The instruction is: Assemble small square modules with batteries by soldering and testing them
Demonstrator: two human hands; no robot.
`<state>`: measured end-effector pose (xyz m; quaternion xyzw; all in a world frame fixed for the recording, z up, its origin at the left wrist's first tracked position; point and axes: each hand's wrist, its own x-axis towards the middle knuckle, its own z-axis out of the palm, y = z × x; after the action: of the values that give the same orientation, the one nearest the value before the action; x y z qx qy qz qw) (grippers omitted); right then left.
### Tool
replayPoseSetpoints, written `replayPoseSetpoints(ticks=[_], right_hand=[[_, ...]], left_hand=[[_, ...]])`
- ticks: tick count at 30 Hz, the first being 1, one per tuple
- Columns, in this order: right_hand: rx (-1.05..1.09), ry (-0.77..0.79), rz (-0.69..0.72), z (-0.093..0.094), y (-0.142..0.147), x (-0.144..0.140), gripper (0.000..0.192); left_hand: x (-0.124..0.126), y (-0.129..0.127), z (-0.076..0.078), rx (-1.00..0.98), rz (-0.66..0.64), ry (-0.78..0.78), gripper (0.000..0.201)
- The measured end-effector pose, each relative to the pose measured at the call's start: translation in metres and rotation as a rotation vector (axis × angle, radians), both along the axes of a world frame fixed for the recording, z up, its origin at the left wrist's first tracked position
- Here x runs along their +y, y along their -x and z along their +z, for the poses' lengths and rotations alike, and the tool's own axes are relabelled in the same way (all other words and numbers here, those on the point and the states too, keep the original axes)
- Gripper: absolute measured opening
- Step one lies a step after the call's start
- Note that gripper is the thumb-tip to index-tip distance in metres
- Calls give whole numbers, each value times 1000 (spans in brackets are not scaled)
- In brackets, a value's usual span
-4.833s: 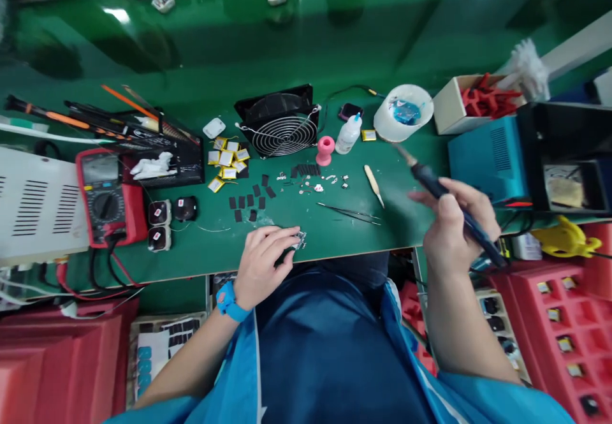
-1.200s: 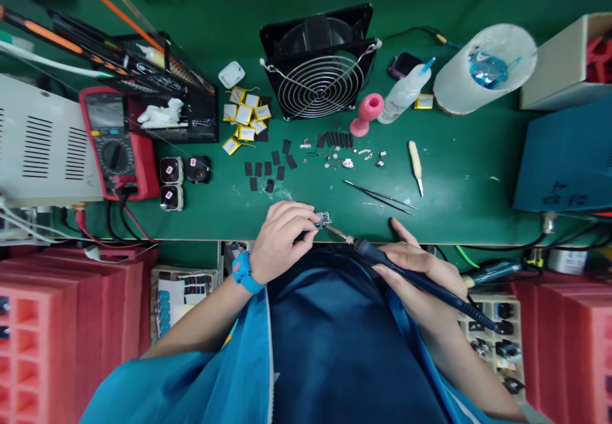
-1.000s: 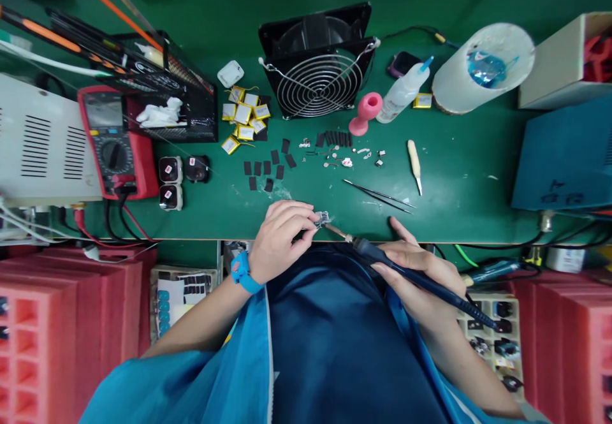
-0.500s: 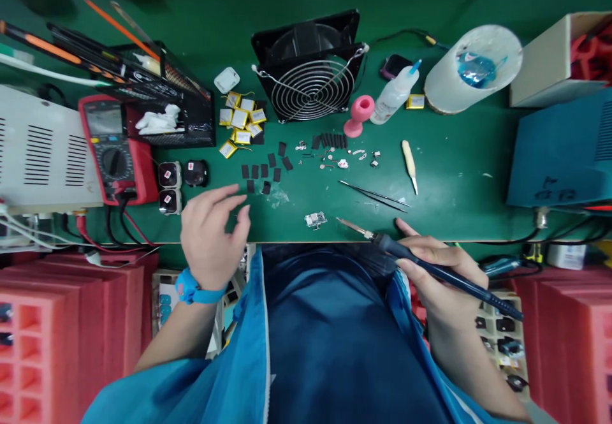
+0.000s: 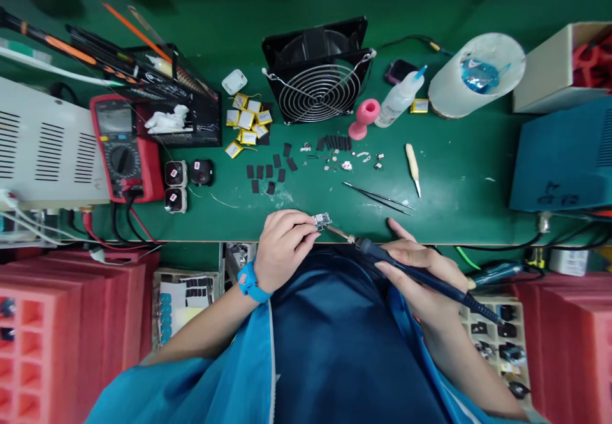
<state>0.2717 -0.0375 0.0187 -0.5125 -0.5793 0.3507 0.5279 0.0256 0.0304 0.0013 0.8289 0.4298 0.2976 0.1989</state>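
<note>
A small circuit board (image 5: 322,221) lies at the near edge of the green bench (image 5: 459,182). My left hand (image 5: 283,248), with a blue wristband, pinches the board between its fingertips. My right hand (image 5: 421,277) grips a dark blue soldering iron (image 5: 415,274) like a pen. The iron's metal tip touches the right side of the board. Thin tweezers (image 5: 380,197) lie on the bench just beyond the iron's tip.
A black fan (image 5: 318,73) stands at the back, with yellow battery cells (image 5: 246,124), black pads (image 5: 268,172) and small parts in front. A red multimeter (image 5: 125,150) sits left, a blue box (image 5: 561,156) right. Red trays (image 5: 62,335) flank my lap.
Half a second ago my left hand was off to the left, open, and the board lay alone. Now it pinches the board again, and the iron's tip has moved left onto it.
</note>
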Motion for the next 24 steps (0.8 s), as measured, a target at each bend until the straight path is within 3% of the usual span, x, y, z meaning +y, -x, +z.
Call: replayPoseSetpoints(ticks=[24], right_hand=[[-28, 23, 9, 2, 0, -1, 28]], left_hand=[[-4, -13, 4, 43, 98, 50, 10]])
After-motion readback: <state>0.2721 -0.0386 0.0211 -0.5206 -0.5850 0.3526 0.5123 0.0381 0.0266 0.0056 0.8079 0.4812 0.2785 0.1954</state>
